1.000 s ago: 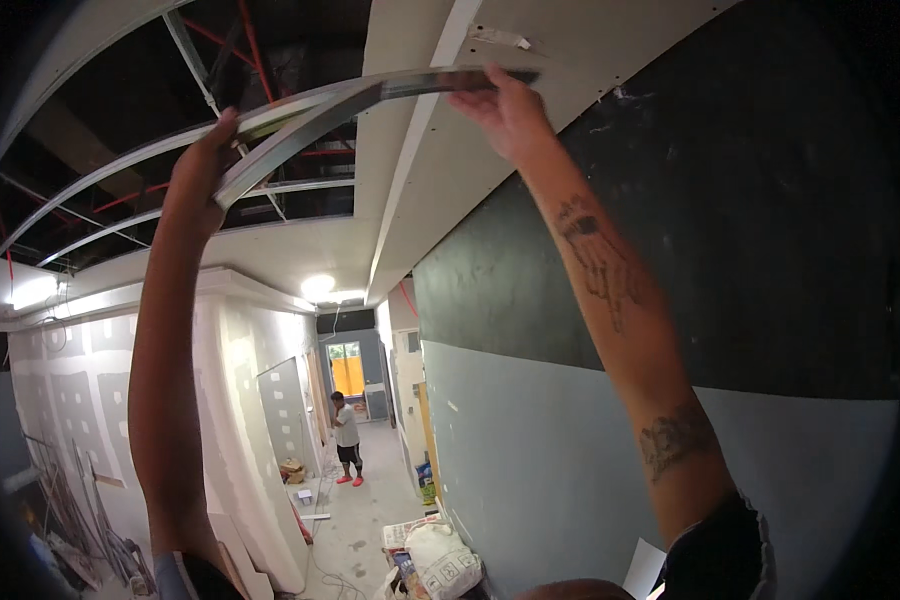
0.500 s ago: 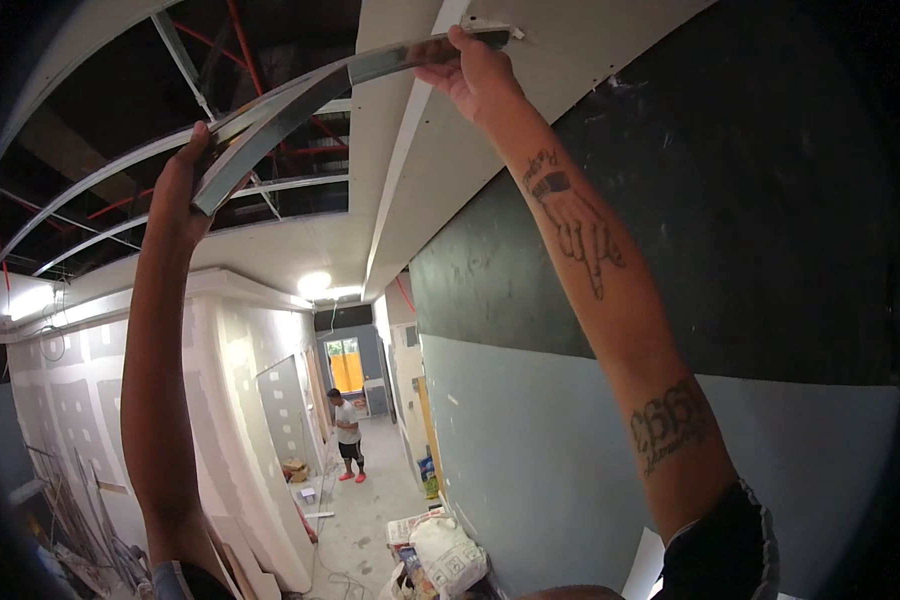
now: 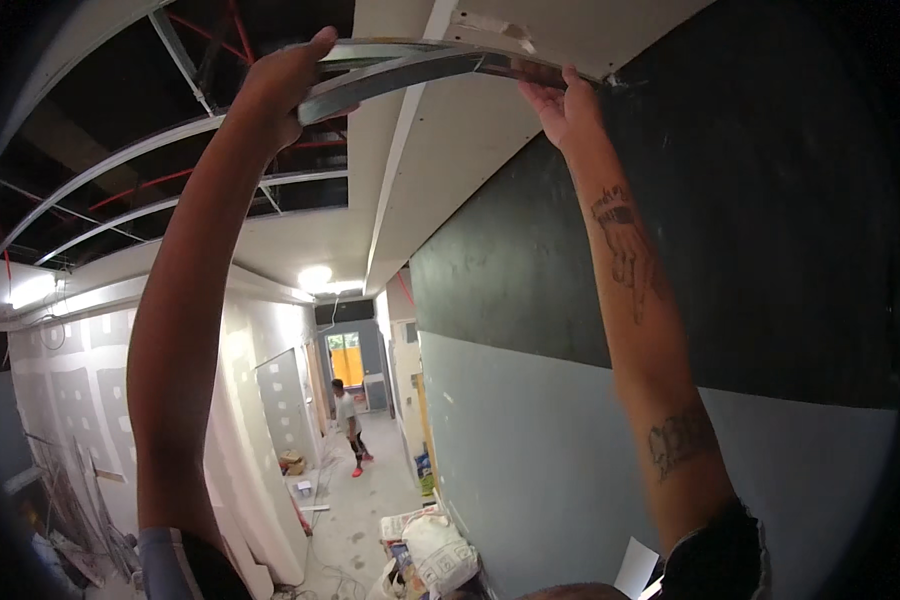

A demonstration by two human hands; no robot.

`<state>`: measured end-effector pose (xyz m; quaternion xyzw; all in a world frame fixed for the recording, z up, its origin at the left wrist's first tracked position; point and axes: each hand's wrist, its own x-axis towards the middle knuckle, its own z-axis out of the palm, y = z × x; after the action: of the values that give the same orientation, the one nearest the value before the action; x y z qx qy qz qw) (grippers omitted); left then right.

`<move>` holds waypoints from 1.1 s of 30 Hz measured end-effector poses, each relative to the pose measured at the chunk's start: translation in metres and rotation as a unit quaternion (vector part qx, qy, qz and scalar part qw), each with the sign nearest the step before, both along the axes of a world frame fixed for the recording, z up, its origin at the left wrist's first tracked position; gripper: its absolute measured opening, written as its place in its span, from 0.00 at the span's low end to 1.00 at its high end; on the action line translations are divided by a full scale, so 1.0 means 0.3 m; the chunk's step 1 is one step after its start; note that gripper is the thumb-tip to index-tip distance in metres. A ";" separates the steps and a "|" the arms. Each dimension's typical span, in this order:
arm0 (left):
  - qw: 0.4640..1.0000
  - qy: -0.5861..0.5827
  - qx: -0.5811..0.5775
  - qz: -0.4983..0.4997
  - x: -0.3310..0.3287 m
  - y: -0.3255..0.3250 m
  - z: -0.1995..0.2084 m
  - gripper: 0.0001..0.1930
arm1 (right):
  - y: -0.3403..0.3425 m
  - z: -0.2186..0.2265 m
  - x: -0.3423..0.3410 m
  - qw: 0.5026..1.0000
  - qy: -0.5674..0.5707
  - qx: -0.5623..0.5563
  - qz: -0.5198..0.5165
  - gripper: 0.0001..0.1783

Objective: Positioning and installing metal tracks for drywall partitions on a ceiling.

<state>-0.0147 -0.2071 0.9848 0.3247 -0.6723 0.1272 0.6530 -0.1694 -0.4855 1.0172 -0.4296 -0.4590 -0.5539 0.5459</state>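
Overhead, a long shiny metal ceiling channel (image 3: pixel 400 82) spans between my two raised hands. My left hand (image 3: pixel 285 88) is wrapped round its left end, thumb on top, below the ceiling opening. Toward the other end, my right hand (image 3: pixel 567 105) grips the channel from beneath with the thumb up. The right tip of the channel lies close to where the ceiling board (image 3: pixel 490 120) meets the dark upper wall (image 3: pixel 750 200); I cannot tell whether it touches.
On the left the ceiling opening shows metal framing (image 3: pixel 120 175) and red pipes. A person (image 3: pixel 347 420) stands down the corridor. White sacks (image 3: pixel 440 550) sit on the floor by the right wall. Long thin strips (image 3: pixel 80 490) lean at the far left, near an unpainted partition (image 3: pixel 190 370).
Both my hands have moved right with the channel, bringing its right end to the dark wall's top edge. My left hand has also risen. Down the corridor, the person has turned and stepped.
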 end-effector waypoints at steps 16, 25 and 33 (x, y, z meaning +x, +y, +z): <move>0.993 0.106 -0.059 -0.008 0.309 0.285 -0.195 0.22 | 0.373 0.014 0.227 0.995 0.069 -0.033 -0.071 0.13; 0.992 0.108 -0.066 -0.019 0.327 0.284 -0.176 0.22 | 0.366 0.042 0.233 0.995 0.059 -0.034 -0.068 0.13; 0.992 0.093 -0.084 -0.018 0.335 0.263 -0.170 0.20 | 0.347 0.040 0.208 0.992 0.081 -0.072 -0.071 0.14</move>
<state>0.0857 -0.1284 0.9337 0.2671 -0.6011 0.1405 0.7400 -0.1071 -0.3815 1.0292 -0.5429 -0.4204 -0.5198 0.5082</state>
